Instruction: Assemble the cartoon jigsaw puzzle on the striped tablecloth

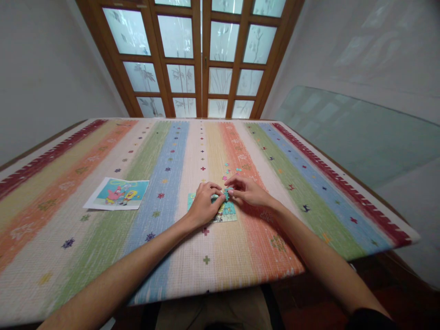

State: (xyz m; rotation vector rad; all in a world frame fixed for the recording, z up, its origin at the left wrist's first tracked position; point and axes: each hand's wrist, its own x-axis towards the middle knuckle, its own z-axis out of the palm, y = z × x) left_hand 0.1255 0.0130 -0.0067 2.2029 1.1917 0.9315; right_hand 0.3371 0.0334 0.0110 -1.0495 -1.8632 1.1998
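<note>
A partly joined jigsaw puzzle (229,213), teal with yellow and dark parts, lies on the striped tablecloth in front of me. My left hand (207,204) covers much of it, fingers bent and thumb on its upper part, holding it. From the right, my right hand (250,191) pinches a small teal jigsaw piece (226,193) between thumb and forefinger, close to the left thumb tip. Just beyond the hands lie several loose pieces, among them a pink piece (225,178) and a teal piece (238,169). My left hand hides part of the puzzle.
To the left lies a printed picture (125,195) of cartoon characters on white paper. The striped tablecloth (144,256) covers the wide table, whose near edge runs just before my body. Wooden glazed doors (202,59) stand behind it, with walls on both sides.
</note>
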